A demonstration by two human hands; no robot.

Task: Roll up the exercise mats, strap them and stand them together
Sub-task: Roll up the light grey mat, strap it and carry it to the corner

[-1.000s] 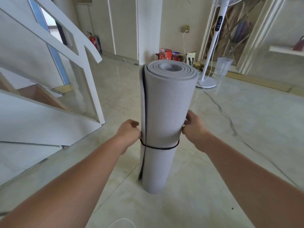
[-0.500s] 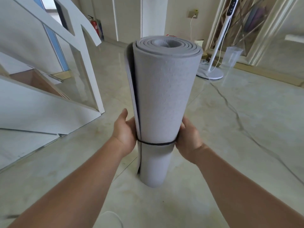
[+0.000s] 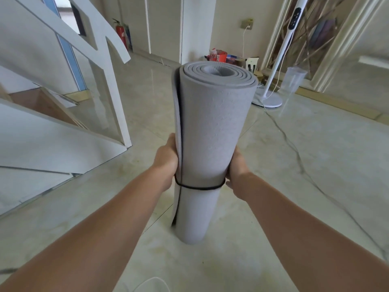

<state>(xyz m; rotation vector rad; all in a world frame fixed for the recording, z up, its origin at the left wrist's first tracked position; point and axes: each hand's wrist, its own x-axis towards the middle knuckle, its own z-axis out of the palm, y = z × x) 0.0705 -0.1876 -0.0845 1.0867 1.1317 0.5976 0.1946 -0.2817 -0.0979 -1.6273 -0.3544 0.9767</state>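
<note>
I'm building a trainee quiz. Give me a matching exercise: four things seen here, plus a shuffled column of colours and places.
1 rolled mat
2 strap
3 fire extinguisher
4 fan base

A red, by the far wall
B white, on the floor, right of the mat
C black, round the mat's lower part
D grey, upright, between left hand and right hand

Pairs: 1-D; 2-C; 3-A; 4-B

One rolled mat point(image 3: 212, 123), with one black strap point(image 3: 200, 188) round it. Two hands on it: one left hand point(image 3: 166, 161), one right hand point(image 3: 236, 167). One fire extinguisher point(image 3: 121, 35), one fan point(image 3: 284, 53), one clear jug point(image 3: 292, 81), one socket point(image 3: 247, 23). Several boxes point(image 3: 219, 55); exact count unclear.
</note>
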